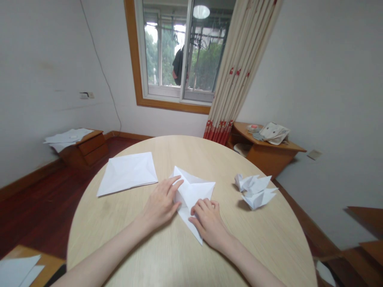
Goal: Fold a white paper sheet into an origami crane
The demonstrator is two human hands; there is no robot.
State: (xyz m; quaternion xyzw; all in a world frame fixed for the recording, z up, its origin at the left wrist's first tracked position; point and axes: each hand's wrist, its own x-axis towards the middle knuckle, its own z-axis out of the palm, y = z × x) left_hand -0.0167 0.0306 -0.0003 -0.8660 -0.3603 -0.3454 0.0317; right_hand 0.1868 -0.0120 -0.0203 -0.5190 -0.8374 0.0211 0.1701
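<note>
A partly folded sheet of white paper [196, 190] lies in front of me on the round table [143, 255], with creases across it and a pointed lower end. My left hand [163, 201] rests along its left edge; the fingers are stretched and spread, with the fingertips on the paper. My right hand [207, 219] is on the lower right part, its fingers curled with the thumb close to them, gripping the paper there. The right fingertips partly hide the fold beneath them.
Left of my hands lies a flat stack of white paper [128, 173]. Several folded paper figures [255, 191] stand close together at the right. Beyond the table are a low drawer cabinet [91, 149], a corner shelf [266, 153] with a cloth bag, and a curtain [236, 71] beside the window.
</note>
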